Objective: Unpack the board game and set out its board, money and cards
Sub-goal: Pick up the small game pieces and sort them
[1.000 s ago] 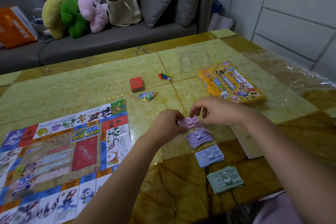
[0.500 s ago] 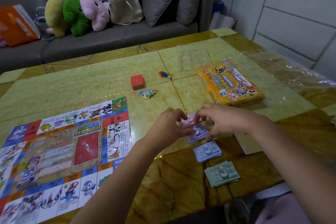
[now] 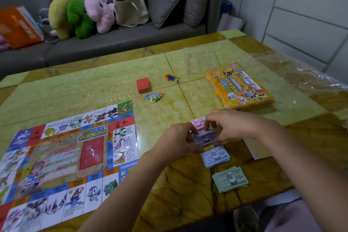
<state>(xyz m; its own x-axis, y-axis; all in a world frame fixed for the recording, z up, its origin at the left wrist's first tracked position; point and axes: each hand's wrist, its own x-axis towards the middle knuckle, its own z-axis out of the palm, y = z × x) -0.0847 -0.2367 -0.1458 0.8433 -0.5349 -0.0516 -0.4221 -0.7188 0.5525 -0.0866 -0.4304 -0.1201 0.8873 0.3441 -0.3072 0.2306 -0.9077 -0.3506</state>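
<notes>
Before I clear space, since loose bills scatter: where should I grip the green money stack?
Pinch the green money stack across its two long edges, coming from above on the near side. It lies flat and slightly fanned, with bare table there and the blue stack beyond.

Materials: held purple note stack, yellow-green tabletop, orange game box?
Purple banknote stack: thin printed paper, matte, layered sheet edges. Yellow-green veined tabletop: glossy stone or marble-look tile, reflections; cannot tell which. Orange game box: printed cardboard, probably, slight sheen.

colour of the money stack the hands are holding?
Purple: the money stack between left hand and right hand, head view.
</notes>
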